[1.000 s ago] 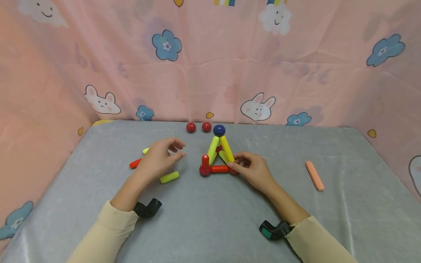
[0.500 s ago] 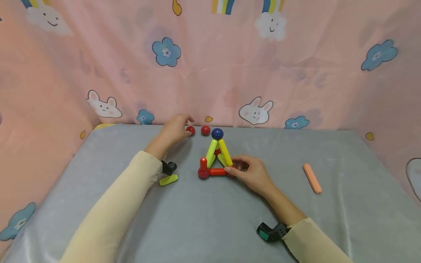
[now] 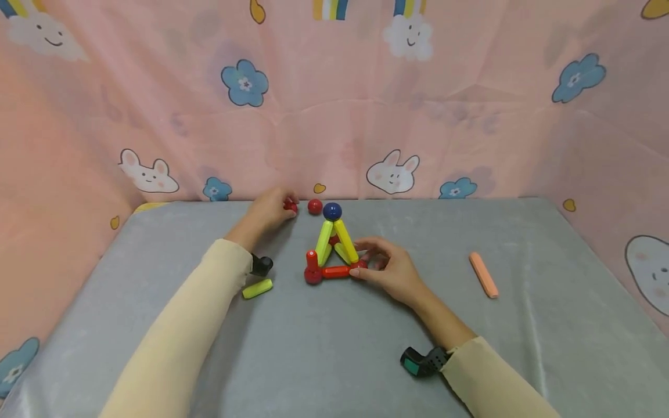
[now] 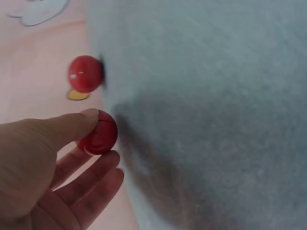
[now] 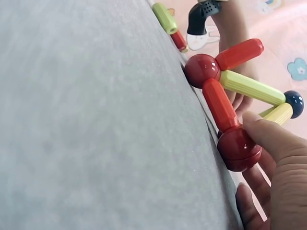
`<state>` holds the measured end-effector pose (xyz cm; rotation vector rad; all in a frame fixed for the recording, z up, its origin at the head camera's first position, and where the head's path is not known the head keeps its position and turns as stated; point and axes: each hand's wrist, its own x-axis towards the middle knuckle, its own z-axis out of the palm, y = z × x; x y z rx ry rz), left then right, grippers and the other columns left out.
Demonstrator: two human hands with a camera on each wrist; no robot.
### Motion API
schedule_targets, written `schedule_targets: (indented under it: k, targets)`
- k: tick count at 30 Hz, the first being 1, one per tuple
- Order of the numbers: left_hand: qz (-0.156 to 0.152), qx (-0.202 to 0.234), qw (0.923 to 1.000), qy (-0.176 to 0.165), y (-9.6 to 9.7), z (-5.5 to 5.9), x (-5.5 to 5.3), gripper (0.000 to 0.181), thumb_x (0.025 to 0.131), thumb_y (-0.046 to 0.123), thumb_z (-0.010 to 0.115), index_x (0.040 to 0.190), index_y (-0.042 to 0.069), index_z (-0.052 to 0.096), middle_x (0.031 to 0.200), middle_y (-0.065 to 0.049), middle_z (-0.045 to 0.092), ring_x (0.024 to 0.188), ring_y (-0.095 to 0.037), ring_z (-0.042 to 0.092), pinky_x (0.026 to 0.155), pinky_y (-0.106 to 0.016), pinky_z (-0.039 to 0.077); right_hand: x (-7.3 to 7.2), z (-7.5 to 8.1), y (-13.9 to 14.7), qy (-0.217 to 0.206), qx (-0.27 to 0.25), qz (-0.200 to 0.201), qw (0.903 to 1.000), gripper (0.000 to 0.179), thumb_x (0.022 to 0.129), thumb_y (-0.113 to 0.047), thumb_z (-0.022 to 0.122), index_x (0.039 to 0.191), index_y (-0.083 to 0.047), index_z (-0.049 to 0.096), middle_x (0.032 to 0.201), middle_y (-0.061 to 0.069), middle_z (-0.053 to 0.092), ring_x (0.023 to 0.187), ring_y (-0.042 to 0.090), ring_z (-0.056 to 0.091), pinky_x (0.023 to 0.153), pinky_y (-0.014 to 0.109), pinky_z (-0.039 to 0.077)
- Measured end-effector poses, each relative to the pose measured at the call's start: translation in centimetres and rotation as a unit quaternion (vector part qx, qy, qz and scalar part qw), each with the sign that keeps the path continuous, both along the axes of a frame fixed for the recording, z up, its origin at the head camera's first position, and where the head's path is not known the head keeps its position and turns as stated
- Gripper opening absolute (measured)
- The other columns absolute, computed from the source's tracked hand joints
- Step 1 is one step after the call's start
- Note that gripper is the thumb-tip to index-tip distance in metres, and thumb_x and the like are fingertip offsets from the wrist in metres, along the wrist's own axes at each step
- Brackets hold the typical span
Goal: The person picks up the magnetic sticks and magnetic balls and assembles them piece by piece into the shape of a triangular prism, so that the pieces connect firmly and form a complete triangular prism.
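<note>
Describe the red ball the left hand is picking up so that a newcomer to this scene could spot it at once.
Look along the far edge of the grey table, just left of the stick pyramid. Two red balls sit there; it is the left ball, pinched by the left hand, while the other red ball lies untouched.

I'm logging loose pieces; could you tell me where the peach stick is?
In the head view, the peach stick lies alone on the grey table, right of the right hand.

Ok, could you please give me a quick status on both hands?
Left hand pinches red ball. Right hand holds pyramid's corner ball. Second red ball close beside.
</note>
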<state>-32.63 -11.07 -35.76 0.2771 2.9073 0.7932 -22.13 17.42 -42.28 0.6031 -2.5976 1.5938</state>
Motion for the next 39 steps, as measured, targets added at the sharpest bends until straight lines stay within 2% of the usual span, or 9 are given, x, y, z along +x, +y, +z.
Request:
schedule_targets:
  k: [5,8,13,15,18,22,28,33,39]
  targets:
    - [0.006,0.089,0.9959,-0.013,-0.8,1.3,1.9,0.032,0.099,0.016,0.063,0.130,0.008,0.062,0.130,-0.013,0.062,0.121,-0.033,0.057,0.107,-0.048,0.050,-0.2,-0.1,0.0,0.004,0.007,0.020,0.9998,0.044,0.084,-0.021,0.084,0.124,-0.018,0.067,0.117,0.005,0.071,0.094,0.021,0.061,0.071,0.021,0.050]
    - [-0.009,0.133,0.9911,0.005,-1.1,2.4,3.9,0.035,0.098,0.022,0.067,0.131,0.011,0.063,0.132,-0.011,0.063,0.121,-0.033,0.060,0.102,-0.048,0.053,-0.2,0.0,0.2,0.009,0.012,0.027,0.9995,0.034,0.085,-0.018,0.083,0.116,-0.015,0.070,0.114,0.007,0.072,0.090,0.021,0.060,0.070,0.022,0.049]
    - [-0.032,0.199,0.9787,0.037,-1.1,4.1,7.9,0.036,0.095,0.029,0.071,0.130,0.021,0.064,0.129,-0.002,0.065,0.115,-0.027,0.066,0.095,-0.045,0.057,-0.2,0.2,0.4,0.018,0.007,0.036,0.9992,0.020,0.086,-0.015,0.081,0.106,-0.013,0.075,0.122,0.010,0.073,0.086,0.017,0.059,0.069,0.023,0.048]
    - [-0.046,0.222,0.9728,0.044,-0.8,4.5,9.2,0.035,0.095,0.030,0.072,0.129,0.022,0.066,0.126,-0.001,0.067,0.111,-0.024,0.068,0.093,-0.044,0.058,-0.2,0.1,0.5,0.018,0.006,0.033,0.9993,0.019,0.086,-0.015,0.081,0.105,-0.014,0.076,0.122,0.010,0.073,0.084,0.016,0.059,0.068,0.023,0.048]
    - [-0.060,0.247,0.9661,0.046,-0.3,4.6,10.6,0.034,0.094,0.029,0.073,0.128,0.024,0.068,0.122,0.000,0.071,0.107,-0.020,0.071,0.092,-0.040,0.058,-0.1,0.0,0.6,0.010,0.002,0.027,0.9996,0.016,0.085,-0.015,0.082,0.101,-0.013,0.077,0.123,0.010,0.073,0.081,0.015,0.058,0.067,0.023,0.048]
    - [-0.073,0.250,0.9643,0.050,0.1,4.3,11.2,0.036,0.093,0.023,0.074,0.129,0.022,0.069,0.124,0.000,0.071,0.105,-0.021,0.072,0.091,-0.039,0.059,0.0,-0.2,0.5,-0.001,-0.006,0.022,0.9997,0.011,0.086,-0.015,0.081,0.096,-0.011,0.077,0.123,0.011,0.073,0.079,0.014,0.058,0.066,0.021,0.049]
    - [-0.112,0.201,0.9711,0.064,0.4,3.9,11.3,0.037,0.092,0.017,0.075,0.128,0.020,0.069,0.126,0.000,0.069,0.106,-0.021,0.072,0.093,-0.039,0.059,0.1,-0.3,0.5,-0.005,-0.013,0.019,0.9997,0.010,0.085,-0.014,0.082,0.094,-0.011,0.077,0.123,0.010,0.073,0.078,0.014,0.057,0.065,0.021,0.048]
    - [-0.147,0.180,0.9704,0.066,0.6,3.6,11.5,0.035,0.091,0.016,0.075,0.126,0.016,0.070,0.126,-0.002,0.068,0.105,-0.021,0.071,0.094,-0.040,0.058,0.0,-0.1,0.4,-0.007,-0.006,0.016,0.9998,0.011,0.085,-0.016,0.082,0.094,-0.012,0.077,0.123,0.008,0.073,0.078,0.015,0.056,0.065,0.022,0.046]
    - [-0.158,0.176,0.9698,0.060,0.5,3.6,11.6,0.035,0.090,0.014,0.077,0.125,0.014,0.070,0.124,-0.002,0.068,0.104,-0.019,0.071,0.095,-0.040,0.058,-0.1,-0.1,0.0,-0.007,-0.007,0.023,0.9997,0.011,0.086,-0.016,0.081,0.095,-0.012,0.077,0.124,0.008,0.073,0.079,0.016,0.056,0.065,0.022,0.046]
